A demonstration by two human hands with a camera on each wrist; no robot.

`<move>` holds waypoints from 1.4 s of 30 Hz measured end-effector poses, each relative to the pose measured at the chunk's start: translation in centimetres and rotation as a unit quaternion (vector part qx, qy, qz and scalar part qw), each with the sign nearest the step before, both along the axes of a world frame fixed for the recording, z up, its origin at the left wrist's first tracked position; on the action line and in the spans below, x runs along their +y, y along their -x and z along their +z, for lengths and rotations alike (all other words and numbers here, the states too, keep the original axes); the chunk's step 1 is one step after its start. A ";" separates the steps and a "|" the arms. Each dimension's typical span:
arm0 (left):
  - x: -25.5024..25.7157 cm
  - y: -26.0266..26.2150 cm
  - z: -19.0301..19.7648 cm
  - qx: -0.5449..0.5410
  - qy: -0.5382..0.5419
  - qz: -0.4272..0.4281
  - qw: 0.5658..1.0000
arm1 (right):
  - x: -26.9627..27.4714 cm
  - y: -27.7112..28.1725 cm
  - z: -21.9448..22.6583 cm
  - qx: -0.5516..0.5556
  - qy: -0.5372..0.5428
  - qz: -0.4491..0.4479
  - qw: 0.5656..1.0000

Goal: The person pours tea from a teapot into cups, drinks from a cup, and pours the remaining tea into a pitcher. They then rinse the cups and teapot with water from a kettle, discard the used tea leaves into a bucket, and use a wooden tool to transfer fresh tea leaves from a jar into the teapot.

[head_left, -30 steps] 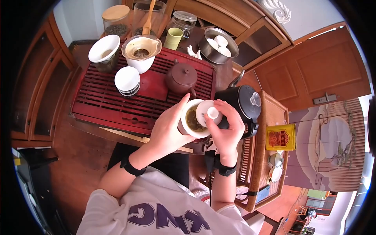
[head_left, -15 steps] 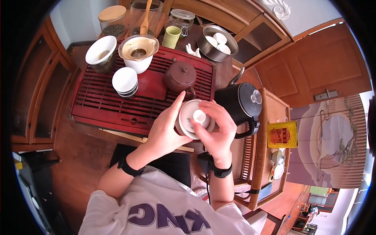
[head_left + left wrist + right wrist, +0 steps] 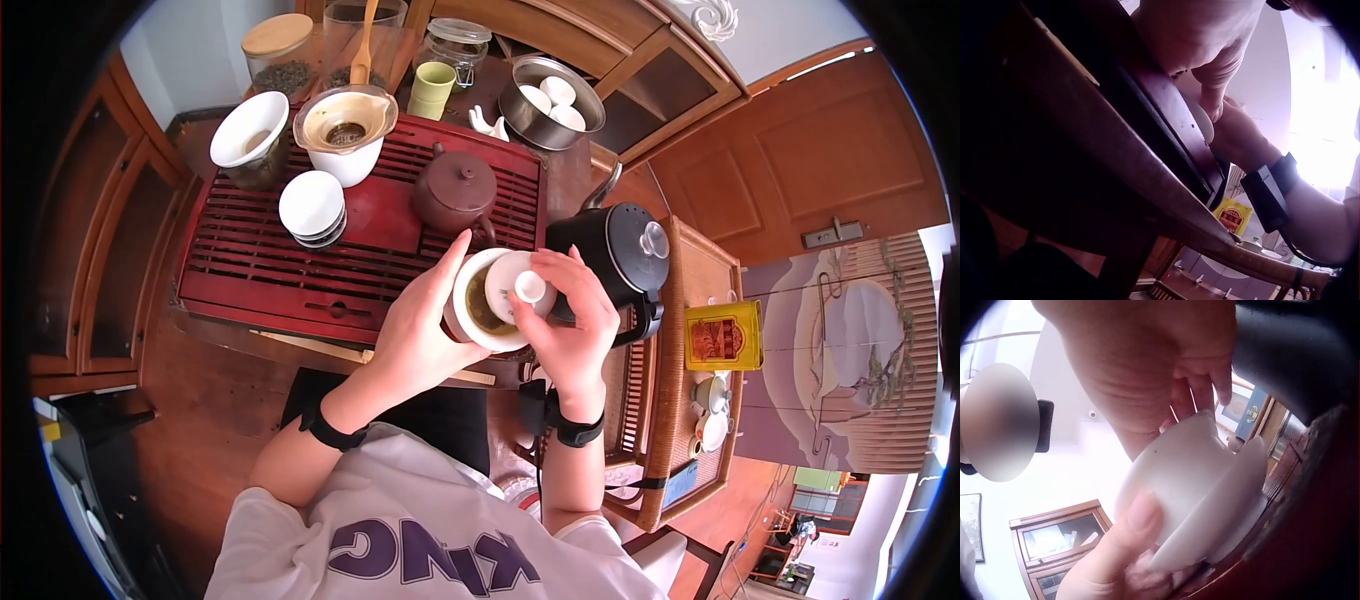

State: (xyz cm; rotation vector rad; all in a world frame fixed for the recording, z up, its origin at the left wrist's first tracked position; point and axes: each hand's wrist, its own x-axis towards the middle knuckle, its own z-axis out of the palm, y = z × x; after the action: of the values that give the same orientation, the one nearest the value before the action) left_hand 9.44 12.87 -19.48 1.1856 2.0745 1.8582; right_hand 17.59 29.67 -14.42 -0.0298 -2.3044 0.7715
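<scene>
My left hand point(image 3: 420, 320) cups the white gaiwan bowl point(image 3: 459, 312) from its left side, thumb and fingers spread around the rim. Yellowish-green tea point(image 3: 482, 308) shows inside at the left. The white lid point(image 3: 507, 285) sits off-centre toward the right of the bowl, and my right hand point(image 3: 575, 335) pinches it by its round knob. Both hands are held in front of the tea tray, just below the brown clay teapot point(image 3: 455, 192). In the right wrist view, the white porcelain point(image 3: 1175, 465) lies between the two hands.
The red slatted tea tray point(image 3: 250, 285) bears stacked small cups point(image 3: 311, 205) and a strainer point(image 3: 335, 115) over a white pitcher. A black kettle point(image 3: 632, 250) stands close by my right hand. Behind are a green cup point(image 3: 431, 90) and a metal bowl point(image 3: 540, 125) with white cups.
The lid slid left over the bowl about half a second ago, then back to the right, uncovering the tea again. My right hand moved with it; the left kept its hold.
</scene>
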 end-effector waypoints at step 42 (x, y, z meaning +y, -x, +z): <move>0.0 0.1 -0.2 -0.005 -0.002 0.007 1.000 | 0.1 -0.1 0.4 0.018 -0.024 -0.008 1.000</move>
State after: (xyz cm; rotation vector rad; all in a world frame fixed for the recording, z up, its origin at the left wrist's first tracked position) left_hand 9.37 12.92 -19.71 1.1632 2.0801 1.8714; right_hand 17.72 29.73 -14.04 -0.0119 -2.2842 0.7030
